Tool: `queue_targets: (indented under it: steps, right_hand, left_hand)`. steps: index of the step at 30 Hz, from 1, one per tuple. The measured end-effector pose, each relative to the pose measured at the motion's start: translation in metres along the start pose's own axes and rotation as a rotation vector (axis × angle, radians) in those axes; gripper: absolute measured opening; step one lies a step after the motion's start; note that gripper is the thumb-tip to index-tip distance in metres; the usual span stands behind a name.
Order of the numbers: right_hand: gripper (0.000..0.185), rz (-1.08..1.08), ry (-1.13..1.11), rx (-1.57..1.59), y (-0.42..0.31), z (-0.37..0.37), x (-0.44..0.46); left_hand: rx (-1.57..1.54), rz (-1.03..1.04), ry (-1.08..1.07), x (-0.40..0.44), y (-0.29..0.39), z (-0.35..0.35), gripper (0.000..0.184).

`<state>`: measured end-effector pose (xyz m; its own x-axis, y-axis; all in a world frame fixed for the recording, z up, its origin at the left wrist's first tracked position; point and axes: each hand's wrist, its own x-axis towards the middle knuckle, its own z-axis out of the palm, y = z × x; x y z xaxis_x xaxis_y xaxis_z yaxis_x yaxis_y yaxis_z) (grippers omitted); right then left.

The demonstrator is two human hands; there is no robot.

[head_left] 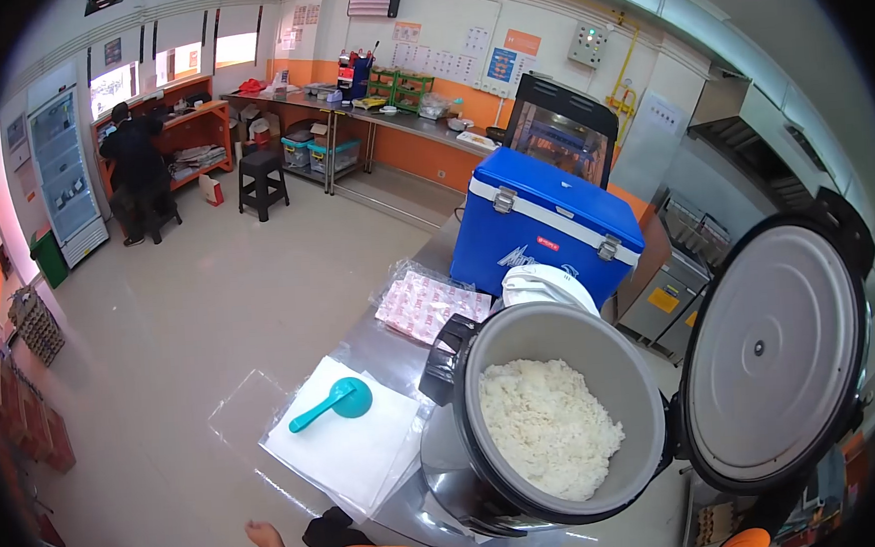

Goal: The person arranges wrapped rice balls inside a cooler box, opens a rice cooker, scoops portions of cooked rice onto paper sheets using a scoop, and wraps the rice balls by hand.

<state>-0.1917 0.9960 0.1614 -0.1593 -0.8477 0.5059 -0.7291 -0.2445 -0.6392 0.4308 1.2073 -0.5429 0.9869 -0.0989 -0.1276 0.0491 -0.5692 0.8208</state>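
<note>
My left hand (265, 537) hangs low at the bottom of the view, beside the table, and its fingers are too small and unclear to judge. My right hand does not show; only an orange sleeve appears at the bottom right, below the raised lid (778, 353). In front of me a large rice cooker (450, 473) stands with its lid up, and white rice (547, 422) lies inside the grey pot. To its left a teal scoop (350, 397) rests on a stack of white paper (368, 448). Behind the paper is a pack of pink-printed wrappers (428, 306) in clear plastic.
A blue cooler box (555, 221) and a white lidded item (548, 284) stand behind the cooker. Far left, a person (135, 162) sits at an orange counter near a glass-door fridge (66, 176). A black stool (262, 179) stands on the floor.
</note>
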Motion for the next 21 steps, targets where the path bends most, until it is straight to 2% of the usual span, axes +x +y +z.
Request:
queue_targets:
  steps: [1,4,5,6,7,10,12,15,18,21]
  right_hand:
    - [0.037,0.006,0.007,-0.015,0.009,-0.006,-0.004]
    - [0.036,0.017,0.03,-0.043,0.03,-0.018,-0.016]
    - [0.036,0.021,0.037,-0.05,0.036,-0.022,-0.02]
    - [0.036,0.026,0.046,-0.059,0.042,-0.027,-0.023]
    - [0.036,0.03,0.057,-0.066,0.047,-0.032,-0.026]
    - [0.035,0.036,0.089,-0.088,0.06,-0.046,-0.035]
    - [0.035,0.041,0.118,-0.103,0.067,-0.055,-0.043]
    - [0.035,0.049,0.171,-0.143,0.076,-0.071,-0.056]
    - [0.034,0.056,0.244,-0.197,0.079,-0.086,-0.072]
    - [0.034,0.06,0.363,-0.269,0.068,-0.104,-0.097]
  left_hand:
    - [-0.246,0.054,0.066,0.006,0.014,0.014,0.034]
    - [-0.146,0.373,0.017,0.007,0.127,0.022,0.036]
    - [-0.173,0.573,-0.04,-0.003,0.174,0.018,0.034]
    - [-0.243,0.688,-0.124,-0.022,0.219,0.014,0.033]
    - [-0.32,0.686,-0.268,-0.029,0.245,0.024,0.034]
    - [-0.056,1.204,-0.449,-0.053,0.309,0.034,0.041]
    - [0.16,1.245,-0.595,-0.062,0.326,0.046,0.048]
    - [0.555,1.245,-0.657,-0.075,0.335,0.05,0.047]
    - [0.702,1.343,-0.639,-0.072,0.328,0.06,0.038]
    - [0.554,1.363,-0.612,-0.06,0.311,0.085,0.027]
